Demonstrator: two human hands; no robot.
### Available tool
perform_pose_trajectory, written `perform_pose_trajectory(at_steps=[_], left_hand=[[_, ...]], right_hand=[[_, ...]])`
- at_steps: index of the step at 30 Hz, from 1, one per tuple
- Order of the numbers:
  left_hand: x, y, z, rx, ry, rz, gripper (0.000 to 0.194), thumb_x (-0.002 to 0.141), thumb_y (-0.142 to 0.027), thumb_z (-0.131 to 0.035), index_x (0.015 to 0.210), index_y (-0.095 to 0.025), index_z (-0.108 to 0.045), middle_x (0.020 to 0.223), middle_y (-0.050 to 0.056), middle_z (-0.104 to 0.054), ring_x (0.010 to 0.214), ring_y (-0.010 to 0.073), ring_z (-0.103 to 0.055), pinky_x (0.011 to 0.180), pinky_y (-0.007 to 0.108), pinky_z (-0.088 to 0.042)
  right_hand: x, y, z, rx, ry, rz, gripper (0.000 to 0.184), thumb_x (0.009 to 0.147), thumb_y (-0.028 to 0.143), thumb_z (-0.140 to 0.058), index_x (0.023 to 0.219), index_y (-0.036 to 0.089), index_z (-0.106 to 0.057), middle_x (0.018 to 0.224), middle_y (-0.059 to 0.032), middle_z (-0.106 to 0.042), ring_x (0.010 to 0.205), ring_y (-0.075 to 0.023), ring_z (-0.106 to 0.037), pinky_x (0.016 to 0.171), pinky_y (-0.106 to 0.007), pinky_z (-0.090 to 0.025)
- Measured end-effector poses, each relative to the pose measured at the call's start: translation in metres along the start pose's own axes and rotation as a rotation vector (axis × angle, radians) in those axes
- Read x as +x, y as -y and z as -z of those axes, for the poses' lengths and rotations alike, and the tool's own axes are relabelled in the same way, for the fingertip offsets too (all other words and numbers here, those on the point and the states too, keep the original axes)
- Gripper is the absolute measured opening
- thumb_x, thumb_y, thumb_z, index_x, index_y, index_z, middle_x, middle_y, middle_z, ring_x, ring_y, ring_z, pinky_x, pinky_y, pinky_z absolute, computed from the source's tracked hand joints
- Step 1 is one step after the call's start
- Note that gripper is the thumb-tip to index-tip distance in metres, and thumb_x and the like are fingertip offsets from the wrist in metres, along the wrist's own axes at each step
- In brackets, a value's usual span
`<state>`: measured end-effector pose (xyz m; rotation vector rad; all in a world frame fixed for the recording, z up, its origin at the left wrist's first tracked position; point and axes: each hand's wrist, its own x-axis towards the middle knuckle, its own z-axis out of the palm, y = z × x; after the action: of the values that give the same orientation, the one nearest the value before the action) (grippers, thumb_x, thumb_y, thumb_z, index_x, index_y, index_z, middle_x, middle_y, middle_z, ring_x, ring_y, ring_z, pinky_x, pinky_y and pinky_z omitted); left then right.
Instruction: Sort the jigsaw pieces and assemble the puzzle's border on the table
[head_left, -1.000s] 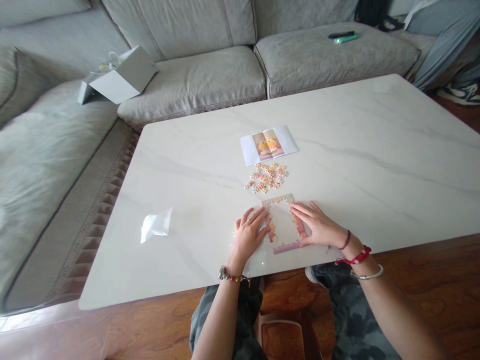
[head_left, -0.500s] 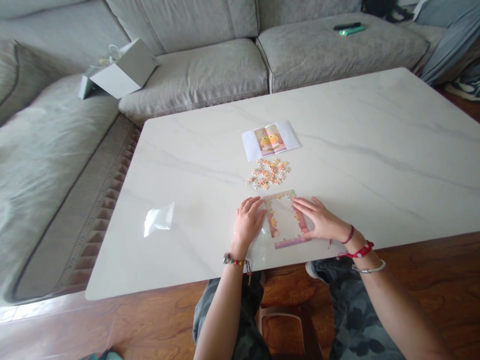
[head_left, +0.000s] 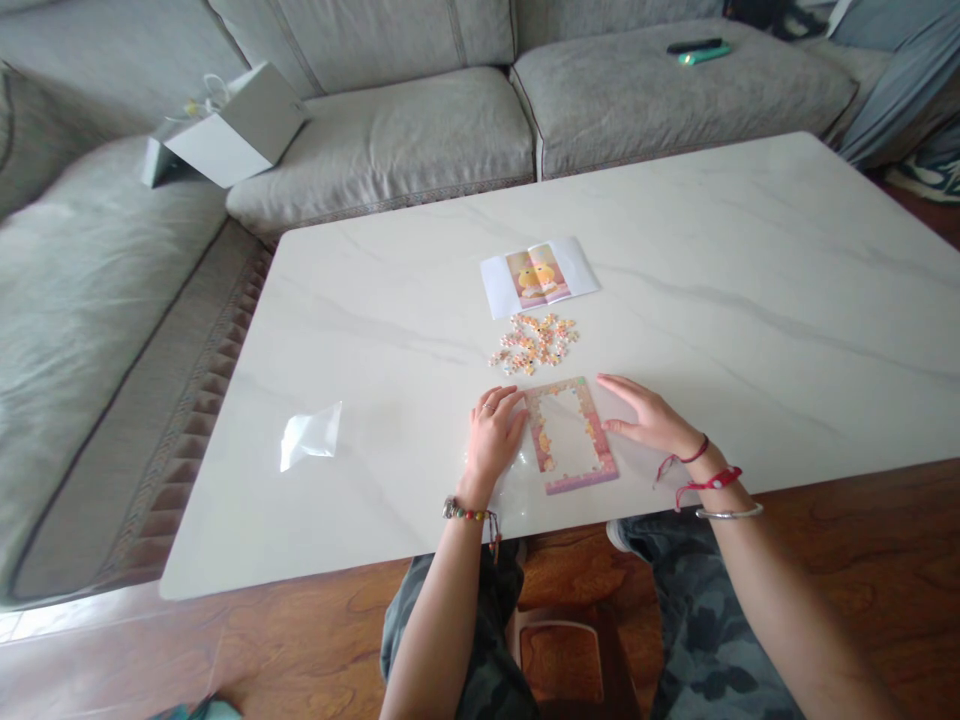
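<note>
A jigsaw border frame (head_left: 595,452), pink and peach with a blank middle, lies near the front edge of the white marble table (head_left: 750,300). My left hand (head_left: 493,436) rests flat beside its left edge, fingers stretched out and touching the frame. My right hand (head_left: 649,416) hovers just right of the frame, fingers extended, slightly apart from it. A heap of loose puzzle pieces (head_left: 534,342) lies just beyond the frame. Behind that sits a folded leaflet (head_left: 538,276) showing a yellow cartoon figure.
A clear plastic bag (head_left: 310,436) lies on the table to the left. A grey sectional sofa (head_left: 390,140) wraps the far and left sides, holding a white paper bag (head_left: 229,130) and two remotes (head_left: 697,50). My knees are under the table's front edge.
My right hand has lifted off the frame's right edge and drawn slightly to the right. The left hand stays at the frame's left side. The camera view shifted a little.
</note>
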<state>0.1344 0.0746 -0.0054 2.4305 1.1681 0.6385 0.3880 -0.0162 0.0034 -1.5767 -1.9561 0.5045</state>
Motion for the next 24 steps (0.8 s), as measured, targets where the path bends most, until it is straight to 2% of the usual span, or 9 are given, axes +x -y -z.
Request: perform_pose_trajectory(at_steps=[5,18,24], left_hand=[[0.0010,0.0018,-0.0005,-0.009,-0.014,-0.002,0.027,0.084,-0.029,-0.044,0.109,-0.022,-0.053,0.114,0.006,-0.054,0.111,0.0209,-0.043,0.091,0.040,-0.038],[0.0042,-0.0028,-0.0032,-0.003,-0.004,0.035,0.026,0.084,-0.028,-0.044,0.107,-0.022,-0.054,0.113,0.007,-0.054,0.111,0.0207,-0.044,0.092,0.040,-0.037],[0.0044,-0.0052,-0.0021,0.003,0.016,0.044,0.027,0.084,-0.028,-0.043,0.108,-0.022,-0.054,0.113,0.007,-0.055,0.111,0.0210,-0.044,0.091,0.040,-0.037]], right_hand=[[0.0046,-0.0056,-0.0023,-0.003,-0.011,0.004,0.060,0.076,0.040,-0.055,0.130,0.022,-0.036,0.128,-0.0093,-0.046,0.117,-0.0236,-0.043,0.099,-0.044,-0.035],[0.0078,-0.0031,0.0006,-0.028,-0.001,0.031,0.054,0.076,0.039,-0.056,0.124,0.017,-0.043,0.122,-0.0112,-0.051,0.114,-0.0225,-0.045,0.099,-0.041,-0.036],[0.0091,-0.0022,0.0018,-0.006,0.010,0.017,0.052,0.075,0.038,-0.056,0.123,0.021,-0.045,0.121,-0.0092,-0.051,0.113,-0.0236,-0.046,0.098,-0.043,-0.037]])
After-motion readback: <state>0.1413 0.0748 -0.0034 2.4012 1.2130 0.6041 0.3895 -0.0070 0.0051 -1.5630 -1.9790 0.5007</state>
